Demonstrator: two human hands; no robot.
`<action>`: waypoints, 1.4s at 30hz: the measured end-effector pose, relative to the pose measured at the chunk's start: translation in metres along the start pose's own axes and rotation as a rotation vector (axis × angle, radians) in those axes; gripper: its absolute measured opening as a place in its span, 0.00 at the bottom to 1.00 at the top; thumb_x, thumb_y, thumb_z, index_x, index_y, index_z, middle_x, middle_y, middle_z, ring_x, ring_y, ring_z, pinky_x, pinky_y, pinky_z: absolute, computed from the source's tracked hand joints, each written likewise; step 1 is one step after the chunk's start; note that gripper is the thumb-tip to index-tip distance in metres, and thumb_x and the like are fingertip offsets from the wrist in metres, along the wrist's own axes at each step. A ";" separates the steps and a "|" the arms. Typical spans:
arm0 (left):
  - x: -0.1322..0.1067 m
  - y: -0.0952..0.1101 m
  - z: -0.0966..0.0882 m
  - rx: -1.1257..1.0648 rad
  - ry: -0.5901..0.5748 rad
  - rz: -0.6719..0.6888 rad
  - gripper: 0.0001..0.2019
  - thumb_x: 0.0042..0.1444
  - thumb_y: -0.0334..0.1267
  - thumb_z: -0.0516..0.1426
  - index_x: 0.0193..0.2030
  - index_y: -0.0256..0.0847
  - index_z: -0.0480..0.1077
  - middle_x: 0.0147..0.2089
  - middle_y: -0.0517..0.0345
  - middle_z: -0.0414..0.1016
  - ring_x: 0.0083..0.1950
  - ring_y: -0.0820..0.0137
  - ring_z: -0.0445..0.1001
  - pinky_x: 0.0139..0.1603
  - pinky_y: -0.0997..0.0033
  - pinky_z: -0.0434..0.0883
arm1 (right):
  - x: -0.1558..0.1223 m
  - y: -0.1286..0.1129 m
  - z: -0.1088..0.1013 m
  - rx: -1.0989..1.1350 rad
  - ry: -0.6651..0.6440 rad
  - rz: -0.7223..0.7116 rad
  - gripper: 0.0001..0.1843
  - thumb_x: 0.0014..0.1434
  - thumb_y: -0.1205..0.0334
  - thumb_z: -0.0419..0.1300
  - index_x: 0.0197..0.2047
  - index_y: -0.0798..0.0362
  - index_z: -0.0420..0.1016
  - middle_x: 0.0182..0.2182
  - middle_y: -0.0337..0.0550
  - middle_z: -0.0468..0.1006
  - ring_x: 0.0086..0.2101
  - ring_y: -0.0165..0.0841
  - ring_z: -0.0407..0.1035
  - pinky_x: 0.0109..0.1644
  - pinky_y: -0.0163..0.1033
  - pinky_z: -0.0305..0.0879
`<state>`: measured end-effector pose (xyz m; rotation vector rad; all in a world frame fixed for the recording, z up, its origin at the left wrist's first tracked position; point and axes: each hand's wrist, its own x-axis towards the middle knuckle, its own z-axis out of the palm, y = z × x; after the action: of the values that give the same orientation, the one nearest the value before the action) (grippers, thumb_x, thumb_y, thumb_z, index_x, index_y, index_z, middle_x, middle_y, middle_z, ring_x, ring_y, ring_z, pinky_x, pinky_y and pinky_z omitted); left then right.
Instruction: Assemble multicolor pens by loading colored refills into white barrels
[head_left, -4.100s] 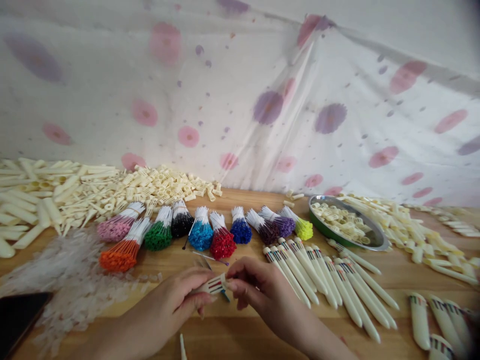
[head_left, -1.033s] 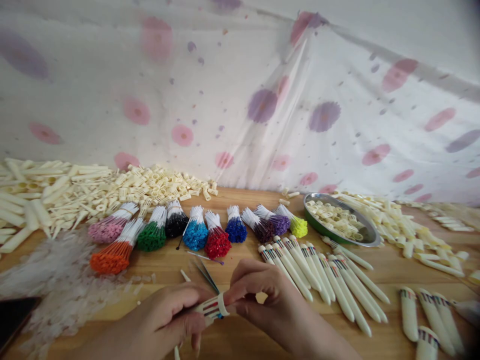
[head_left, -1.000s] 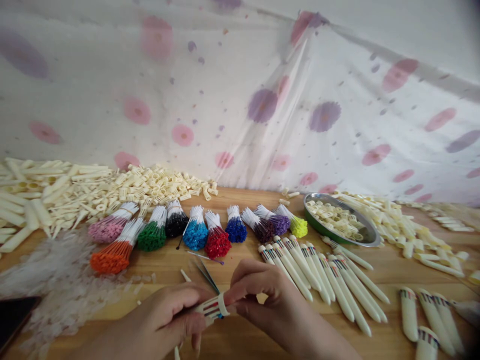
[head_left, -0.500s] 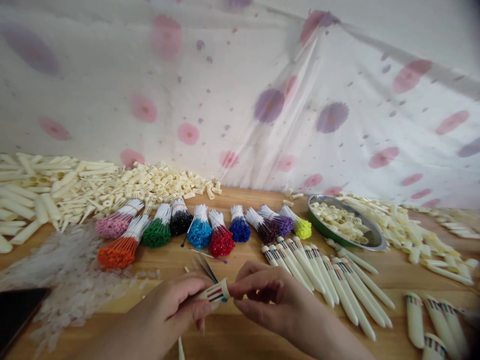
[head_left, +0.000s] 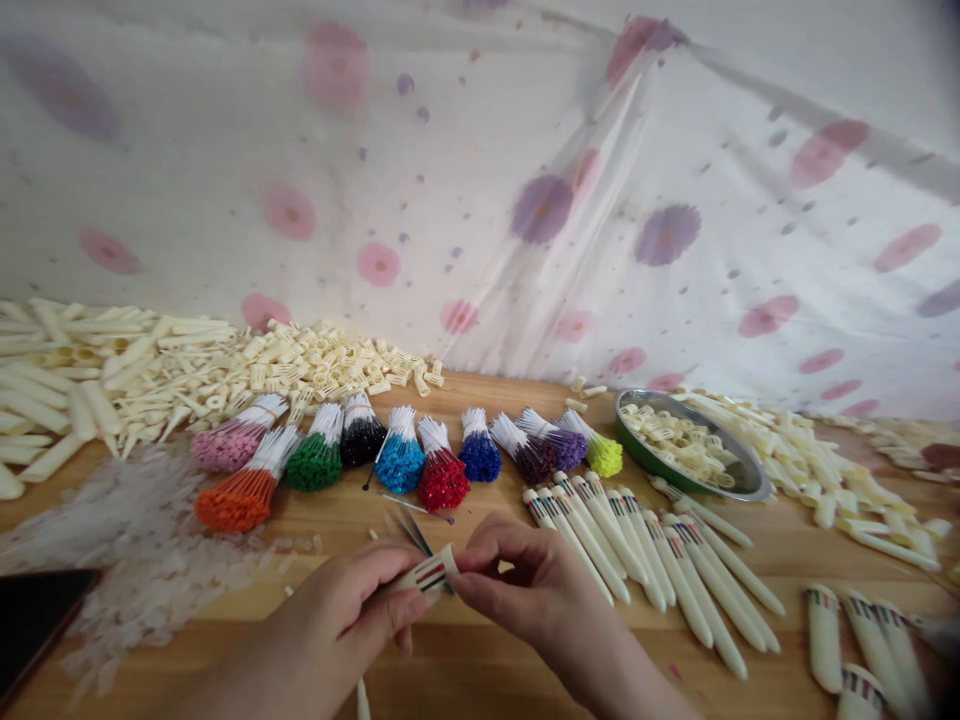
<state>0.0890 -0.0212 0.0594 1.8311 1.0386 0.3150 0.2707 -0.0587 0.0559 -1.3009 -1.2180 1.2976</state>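
A cream multicolour pen body (head_left: 431,573), with coloured strips in its slots, lies in my left hand (head_left: 360,605), thumb and fingers wrapped round it. At its slotted end, the thumb and forefinger of my right hand (head_left: 517,575) are pinched together against the rim. Whatever is between those fingertips is hidden. Metal tweezers (head_left: 412,528) rest on the table just behind the pen. Bundles of refills with coloured ends stand beyond my hands, among them the red bundle (head_left: 442,480), light blue bundle (head_left: 400,462) and dark blue bundle (head_left: 480,455).
To the right lie rows of slotted pens (head_left: 675,570) and a metal dish (head_left: 750,480) of cream slotted parts. Piles of cream tubes (head_left: 45,390) and clear small pieces (head_left: 150,560) spread over the left. A dark flat object (head_left: 41,625) sits at the left edge.
My right fingers have drawn closer together at the pen's rim, and the right hand has shifted slightly left. The pen has tilted a little, still in my left hand.
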 end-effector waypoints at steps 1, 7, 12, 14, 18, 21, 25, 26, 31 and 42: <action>0.000 0.001 0.000 -0.001 0.001 -0.008 0.13 0.57 0.46 0.49 0.33 0.43 0.70 0.29 0.62 0.72 0.34 0.67 0.71 0.35 0.72 0.64 | 0.000 0.000 0.001 0.009 0.011 0.005 0.12 0.44 0.54 0.66 0.23 0.54 0.72 0.24 0.37 0.69 0.25 0.27 0.58 0.29 0.34 0.53; 0.004 0.001 0.006 -0.019 0.076 -0.009 0.12 0.57 0.43 0.48 0.32 0.42 0.69 0.29 0.62 0.70 0.34 0.68 0.70 0.35 0.71 0.63 | 0.003 0.013 0.009 0.087 0.074 -0.015 0.12 0.45 0.55 0.65 0.26 0.53 0.68 0.23 0.36 0.69 0.24 0.27 0.58 0.28 0.32 0.53; 0.008 -0.007 0.008 -0.049 0.050 0.004 0.13 0.58 0.45 0.47 0.35 0.41 0.68 0.28 0.61 0.69 0.33 0.68 0.69 0.35 0.71 0.62 | 0.006 0.027 0.012 0.060 0.156 -0.090 0.09 0.46 0.56 0.63 0.29 0.52 0.72 0.24 0.38 0.70 0.24 0.28 0.59 0.25 0.31 0.52; 0.009 -0.008 0.007 -0.064 0.040 -0.016 0.14 0.58 0.46 0.47 0.32 0.41 0.67 0.28 0.62 0.69 0.32 0.68 0.69 0.34 0.71 0.62 | 0.006 0.024 0.011 0.020 0.150 -0.095 0.09 0.46 0.57 0.62 0.30 0.53 0.73 0.24 0.39 0.70 0.25 0.28 0.59 0.24 0.31 0.53; 0.008 -0.007 0.007 -0.086 0.053 -0.033 0.14 0.58 0.46 0.47 0.34 0.41 0.70 0.28 0.61 0.70 0.32 0.67 0.69 0.34 0.70 0.63 | 0.002 0.006 0.008 -0.116 0.110 -0.091 0.08 0.48 0.59 0.61 0.31 0.54 0.75 0.28 0.41 0.70 0.26 0.28 0.59 0.25 0.31 0.55; 0.009 -0.005 0.009 -0.090 0.072 -0.023 0.15 0.57 0.46 0.48 0.39 0.41 0.71 0.28 0.60 0.70 0.33 0.66 0.70 0.35 0.69 0.63 | 0.001 -0.002 0.009 -0.169 0.127 -0.086 0.08 0.47 0.59 0.61 0.30 0.54 0.75 0.28 0.41 0.69 0.25 0.28 0.58 0.25 0.32 0.55; 0.012 -0.003 0.011 -0.100 0.081 0.019 0.15 0.58 0.46 0.47 0.39 0.41 0.70 0.29 0.59 0.70 0.34 0.66 0.70 0.37 0.69 0.63 | 0.003 -0.001 0.013 -0.165 0.147 -0.088 0.11 0.49 0.57 0.59 0.33 0.55 0.74 0.29 0.42 0.70 0.26 0.28 0.59 0.26 0.32 0.57; 0.012 -0.003 0.011 -0.105 0.077 0.024 0.15 0.58 0.46 0.47 0.40 0.41 0.70 0.29 0.59 0.70 0.35 0.66 0.70 0.37 0.69 0.63 | 0.003 -0.001 0.013 -0.167 0.158 -0.095 0.11 0.48 0.57 0.59 0.32 0.55 0.74 0.29 0.42 0.69 0.25 0.28 0.58 0.25 0.32 0.57; 0.009 -0.007 0.010 -0.115 0.056 -0.024 0.16 0.58 0.47 0.47 0.42 0.42 0.70 0.30 0.60 0.71 0.35 0.66 0.70 0.37 0.69 0.63 | 0.000 -0.005 0.004 -0.198 0.159 -0.116 0.10 0.48 0.58 0.59 0.32 0.55 0.74 0.29 0.42 0.69 0.25 0.28 0.59 0.24 0.32 0.56; 0.008 -0.014 0.005 -0.220 -0.036 -0.008 0.13 0.59 0.47 0.51 0.39 0.42 0.70 0.30 0.62 0.71 0.35 0.68 0.69 0.38 0.70 0.64 | -0.005 -0.008 0.002 -0.365 0.106 -0.286 0.08 0.50 0.66 0.59 0.34 0.53 0.78 0.26 0.40 0.71 0.23 0.26 0.60 0.22 0.31 0.56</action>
<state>0.0893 -0.0158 0.0437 1.6296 0.9474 0.3746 0.2683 -0.0625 0.0641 -1.3663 -1.5490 0.8172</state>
